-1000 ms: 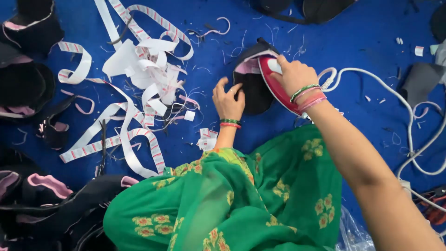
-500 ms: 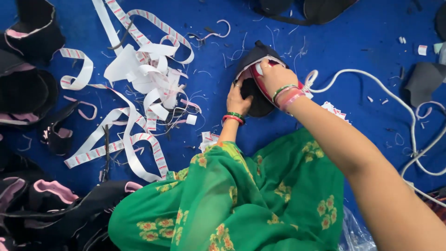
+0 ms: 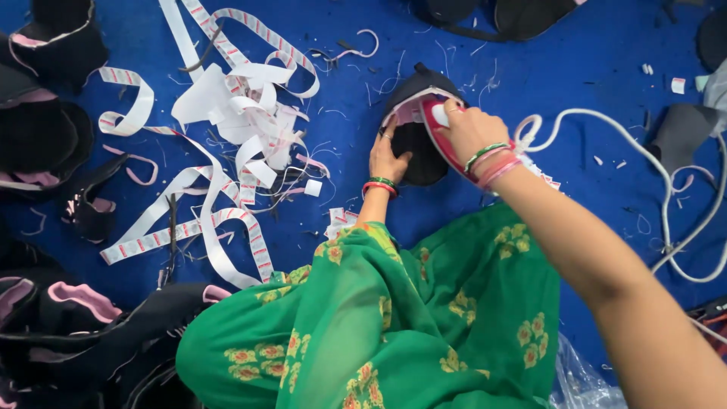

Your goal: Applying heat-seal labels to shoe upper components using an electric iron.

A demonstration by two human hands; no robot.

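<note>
A black fabric piece with a pink edge lies on the blue floor cloth. My right hand grips the handle of a red and white clothes iron pressed on that piece. My left hand rests flat on the black piece's near edge, fingers spread, holding it down. Both wrists wear red and green bangles. The iron's white cord runs off to the right.
A heap of white strips with red marks lies to the left. Black and pink fabric pieces are stacked along the left edge and at the bottom left. My green patterned garment covers my lap. More black pieces lie at the top.
My right hand has slid the iron left and slightly up across the black piece. My left hand stays on the piece. The view has shifted a little.
</note>
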